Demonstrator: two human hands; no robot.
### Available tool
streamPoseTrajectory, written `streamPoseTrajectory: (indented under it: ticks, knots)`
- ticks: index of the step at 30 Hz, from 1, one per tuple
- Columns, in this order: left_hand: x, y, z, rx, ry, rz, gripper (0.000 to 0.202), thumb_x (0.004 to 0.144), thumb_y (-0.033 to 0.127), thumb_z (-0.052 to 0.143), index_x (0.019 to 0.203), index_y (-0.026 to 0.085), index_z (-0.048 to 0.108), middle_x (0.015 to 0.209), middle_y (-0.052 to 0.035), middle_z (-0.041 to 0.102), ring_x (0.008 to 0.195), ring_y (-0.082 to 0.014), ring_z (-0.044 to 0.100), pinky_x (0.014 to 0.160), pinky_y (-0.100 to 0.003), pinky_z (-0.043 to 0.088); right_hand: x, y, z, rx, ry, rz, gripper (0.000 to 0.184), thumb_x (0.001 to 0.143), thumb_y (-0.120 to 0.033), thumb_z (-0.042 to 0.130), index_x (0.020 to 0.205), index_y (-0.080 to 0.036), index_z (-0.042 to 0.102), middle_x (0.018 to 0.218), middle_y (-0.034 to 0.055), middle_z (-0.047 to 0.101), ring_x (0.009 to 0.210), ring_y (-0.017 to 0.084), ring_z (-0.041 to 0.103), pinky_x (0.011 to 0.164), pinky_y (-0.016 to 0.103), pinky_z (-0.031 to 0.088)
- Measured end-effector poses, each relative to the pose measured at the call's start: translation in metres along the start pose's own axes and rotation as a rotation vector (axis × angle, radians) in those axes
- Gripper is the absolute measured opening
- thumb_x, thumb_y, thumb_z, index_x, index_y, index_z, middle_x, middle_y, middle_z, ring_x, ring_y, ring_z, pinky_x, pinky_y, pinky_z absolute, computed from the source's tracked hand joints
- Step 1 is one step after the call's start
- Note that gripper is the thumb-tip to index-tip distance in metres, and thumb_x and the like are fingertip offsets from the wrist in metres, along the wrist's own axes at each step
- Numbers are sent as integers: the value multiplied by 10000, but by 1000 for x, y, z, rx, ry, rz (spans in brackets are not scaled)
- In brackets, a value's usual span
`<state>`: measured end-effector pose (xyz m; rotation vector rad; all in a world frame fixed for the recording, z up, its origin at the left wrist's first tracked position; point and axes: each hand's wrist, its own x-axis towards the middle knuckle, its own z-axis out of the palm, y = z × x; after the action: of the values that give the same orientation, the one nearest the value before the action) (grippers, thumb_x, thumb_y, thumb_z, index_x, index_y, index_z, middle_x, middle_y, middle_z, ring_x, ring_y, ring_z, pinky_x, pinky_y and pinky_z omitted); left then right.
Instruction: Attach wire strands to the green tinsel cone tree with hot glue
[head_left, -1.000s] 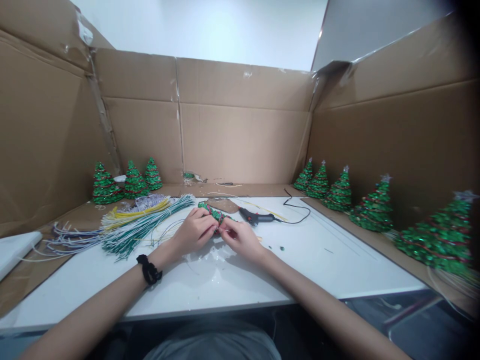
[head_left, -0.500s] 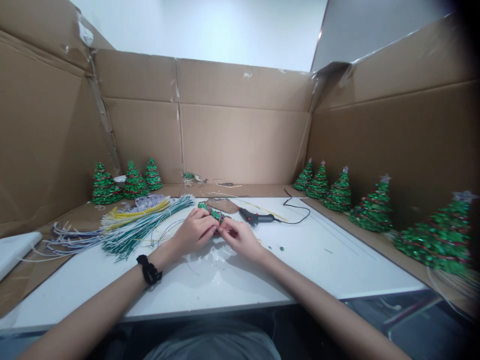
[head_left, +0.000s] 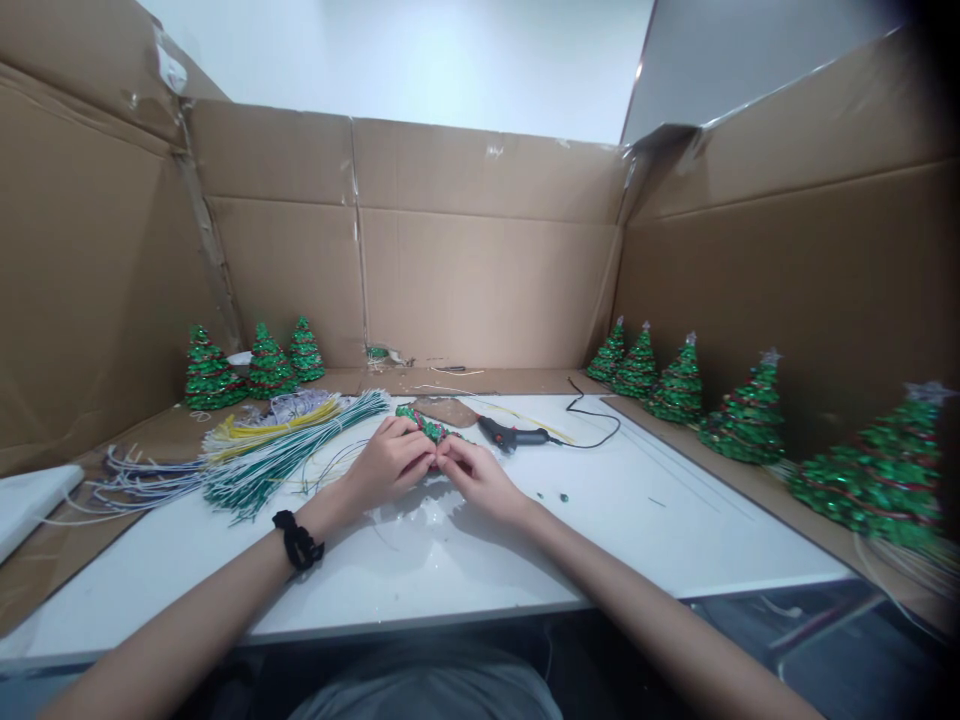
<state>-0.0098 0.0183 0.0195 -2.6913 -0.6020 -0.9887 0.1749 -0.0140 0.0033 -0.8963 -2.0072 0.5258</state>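
A small green tinsel Christmas tree (head_left: 429, 428) with red strands lies tilted on the white table, partly covered by my fingers. My left hand (head_left: 391, 458), with a black band at its wrist, is closed around the near side of the tree. Pressed against its fingertips is my right hand (head_left: 478, 478), closed in a pinch at the tree's edge. Whatever thin piece the right fingertips pinch is too small to make out. Just right of the tree a black glue gun (head_left: 517, 436) rests on the table, its cord trailing off to the right.
Bundles of green-and-white wires (head_left: 292, 455) and yellow wires (head_left: 262, 430) lie on the left. Finished-looking trees (head_left: 739, 420) line the right cardboard wall; several more trees (head_left: 270, 362) stand back left. A brown mat (head_left: 448, 411) lies behind my hands. Cardboard walls (head_left: 487, 270) enclose the table.
My right fingertips have drawn closer together and tilted slightly against the left fingers. My left hand and the tree have hardly moved.
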Motion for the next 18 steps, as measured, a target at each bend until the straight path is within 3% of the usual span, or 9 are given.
streamPoseTrajectory:
  ticks: [7, 18]
  knots:
    - [0, -1, 1, 27, 8, 9, 258, 917, 197, 376, 747, 180, 570, 718, -32, 603, 802, -193, 473, 749, -342, 355, -1, -3, 0, 67, -36, 32, 161, 907, -317, 420, 850, -183, 491, 643, -34, 483, 571, 104, 420, 538, 206, 307]
    - [-2, -4, 4, 26, 27, 0, 262, 926, 194, 367, 748, 173, 559, 732, -32, 575, 844, -193, 480, 777, -337, 353, 1, 0, 2, 12, 28, -7, 169, 881, -267, 437, 773, -171, 525, 663, -20, 498, 593, 103, 427, 559, 206, 326]
